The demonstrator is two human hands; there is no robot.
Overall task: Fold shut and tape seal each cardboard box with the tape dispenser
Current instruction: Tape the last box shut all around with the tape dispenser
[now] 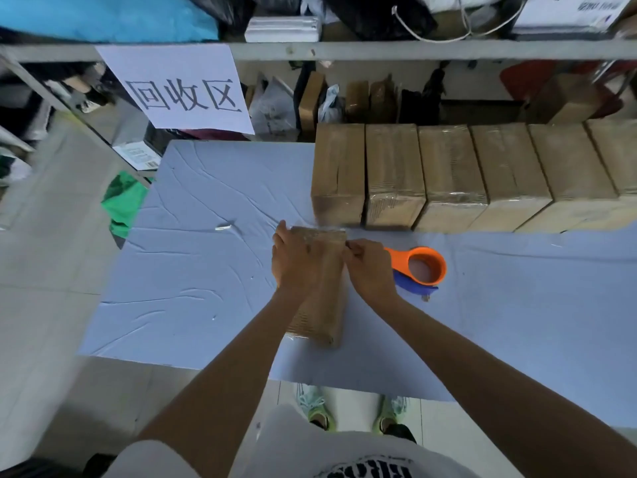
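A long cardboard box [322,315] lies lengthwise on the blue-grey table cover [193,270], with clear tape over its far end. My left hand [293,262] lies flat on the box's top near that far end, fingers reaching to the edge. My right hand [370,269] is at the box's right side, fingers curled and pinching at the taped upper corner. The orange tape dispenser [422,265] with a blue base lies on the table just right of my right hand, untouched.
A row of several taped cardboard boxes [451,177] stands along the table's far edge, right of centre. Behind is a metal shelf [379,50] with parcels, bags and a paper sign [182,91]. A green bag [124,205] lies off the table's left edge.
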